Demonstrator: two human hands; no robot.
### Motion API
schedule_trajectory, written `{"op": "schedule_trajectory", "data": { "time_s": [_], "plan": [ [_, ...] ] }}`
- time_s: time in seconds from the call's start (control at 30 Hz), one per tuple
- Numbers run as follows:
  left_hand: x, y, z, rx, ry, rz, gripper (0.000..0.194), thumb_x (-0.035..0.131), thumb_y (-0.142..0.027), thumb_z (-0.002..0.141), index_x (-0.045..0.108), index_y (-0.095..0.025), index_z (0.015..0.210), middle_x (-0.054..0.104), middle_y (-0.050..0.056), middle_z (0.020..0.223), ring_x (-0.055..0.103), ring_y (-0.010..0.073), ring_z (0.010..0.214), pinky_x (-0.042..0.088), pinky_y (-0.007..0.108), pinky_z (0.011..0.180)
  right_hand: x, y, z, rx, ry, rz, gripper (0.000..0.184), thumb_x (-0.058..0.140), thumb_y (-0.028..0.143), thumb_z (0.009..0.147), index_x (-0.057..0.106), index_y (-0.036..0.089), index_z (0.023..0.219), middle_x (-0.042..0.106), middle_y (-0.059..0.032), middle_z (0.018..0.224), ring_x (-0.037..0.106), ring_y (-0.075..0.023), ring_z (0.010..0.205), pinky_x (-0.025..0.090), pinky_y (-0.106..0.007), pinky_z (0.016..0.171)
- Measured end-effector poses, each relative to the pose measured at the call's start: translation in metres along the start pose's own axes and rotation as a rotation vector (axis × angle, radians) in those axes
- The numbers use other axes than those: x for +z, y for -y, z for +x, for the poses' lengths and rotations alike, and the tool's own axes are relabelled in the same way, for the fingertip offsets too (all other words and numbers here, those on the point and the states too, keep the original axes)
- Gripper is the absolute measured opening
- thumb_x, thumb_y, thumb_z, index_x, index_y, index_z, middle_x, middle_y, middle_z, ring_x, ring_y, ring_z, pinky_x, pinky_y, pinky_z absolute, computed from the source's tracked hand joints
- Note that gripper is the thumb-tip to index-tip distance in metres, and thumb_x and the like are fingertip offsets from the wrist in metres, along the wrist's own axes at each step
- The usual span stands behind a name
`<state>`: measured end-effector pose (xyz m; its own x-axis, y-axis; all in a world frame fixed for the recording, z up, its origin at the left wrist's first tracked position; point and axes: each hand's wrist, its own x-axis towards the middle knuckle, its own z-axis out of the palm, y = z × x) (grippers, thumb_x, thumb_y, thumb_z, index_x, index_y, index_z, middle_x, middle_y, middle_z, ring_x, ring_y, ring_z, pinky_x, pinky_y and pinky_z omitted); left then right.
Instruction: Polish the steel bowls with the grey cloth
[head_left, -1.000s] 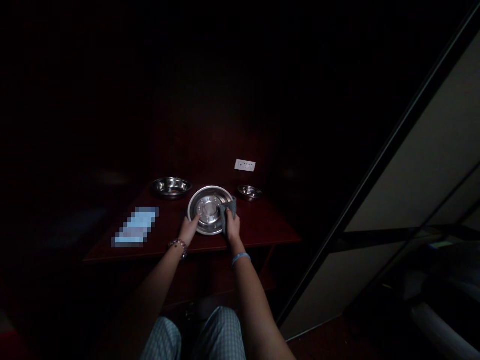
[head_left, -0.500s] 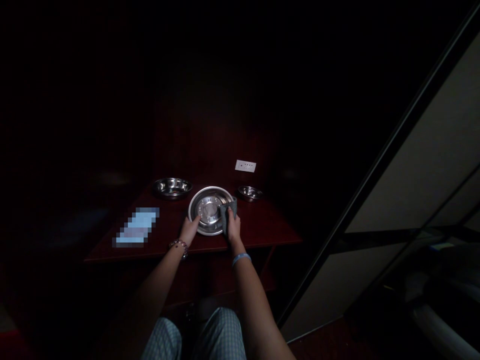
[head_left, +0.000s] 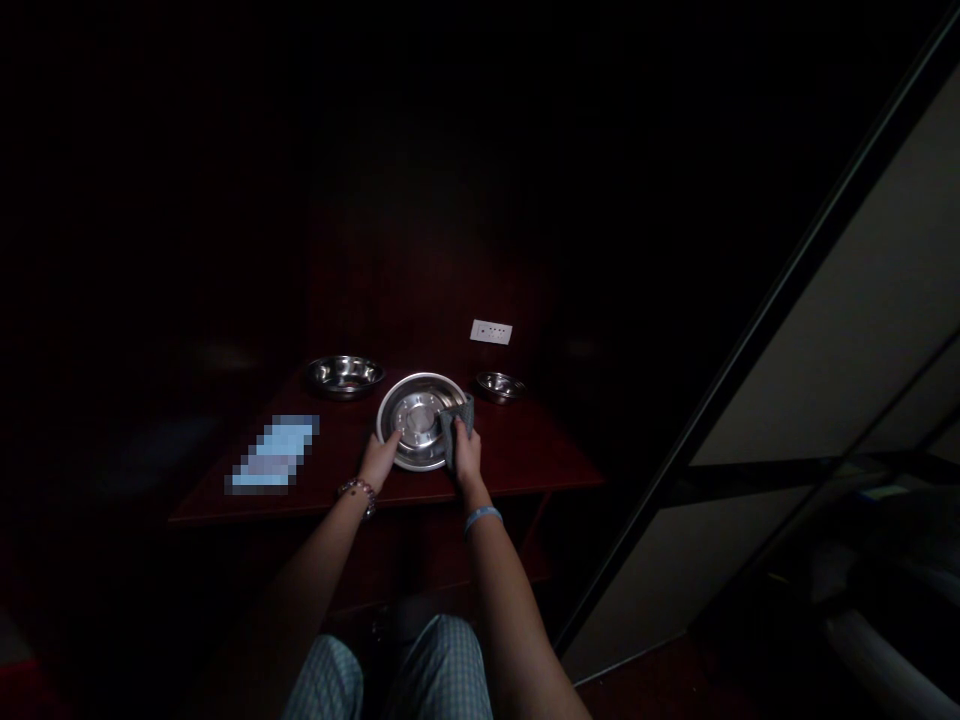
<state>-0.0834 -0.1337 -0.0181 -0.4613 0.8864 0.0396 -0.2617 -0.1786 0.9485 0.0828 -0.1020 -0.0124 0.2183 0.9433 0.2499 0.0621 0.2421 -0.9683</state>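
A shiny steel bowl point(head_left: 418, 418) is tilted toward me above the front part of the dark red table point(head_left: 525, 455). My left hand point(head_left: 380, 459) grips its lower left rim, thumb on the inside and fingers hidden behind. On the right side, my right hand point(head_left: 466, 449) is closed on a folded grey cloth point(head_left: 458, 415), which wraps over the bowl's right rim. The thumb presses the cloth against the inner wall. Whether the bowl's underside touches the table I cannot tell.
At the back left of the table stands a wide steel bowl point(head_left: 346, 377), and at the back right a smaller steel bowl point(head_left: 500, 387). A blurred-out bright rectangle point(head_left: 273, 456) lies on the left. A white socket plate point(head_left: 491, 332) is on the wall. Pale panels point(head_left: 847, 330) rise at right.
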Motion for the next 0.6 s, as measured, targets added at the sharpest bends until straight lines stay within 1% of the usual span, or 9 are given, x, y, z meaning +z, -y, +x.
{"op": "schedule_trajectory", "data": {
  "time_s": [0.13,0.33,0.6],
  "plan": [
    [0.0015,-0.0031,-0.0023,-0.079,-0.036,0.022,0.021,0.077,-0.016,0.085,0.074,-0.013,0.106,0.082,0.015,0.111,0.073,0.0308,0.126,0.051,0.044,0.116,0.0001,0.0007,-0.0002,0.007,0.007,0.010,0.041,0.060,0.052,0.094,0.079,0.017,0.104,0.084,-0.0111,0.105,0.078,-0.0257,0.097,0.058,-0.030,0.086],
    [0.0021,-0.0052,-0.0043,-0.083,-0.032,0.028,0.021,0.074,-0.015,0.087,0.073,-0.012,0.108,0.080,0.018,0.122,0.071,0.0313,0.128,0.051,0.044,0.116,0.0000,0.0020,-0.0023,0.004,0.010,0.023,0.048,0.059,0.058,0.096,0.080,0.017,0.106,0.083,-0.0123,0.110,0.077,-0.0258,0.103,0.058,-0.030,0.089],
    [0.0008,-0.0051,-0.0036,-0.093,-0.013,0.036,0.020,0.076,-0.018,0.088,0.072,-0.013,0.107,0.078,0.019,0.125,0.070,0.0304,0.130,0.050,0.042,0.117,0.0007,0.0051,-0.0033,0.024,-0.017,0.008,0.044,0.060,0.055,0.095,0.080,0.016,0.104,0.084,-0.0125,0.108,0.077,-0.0258,0.100,0.057,-0.029,0.086]
  ]
}}
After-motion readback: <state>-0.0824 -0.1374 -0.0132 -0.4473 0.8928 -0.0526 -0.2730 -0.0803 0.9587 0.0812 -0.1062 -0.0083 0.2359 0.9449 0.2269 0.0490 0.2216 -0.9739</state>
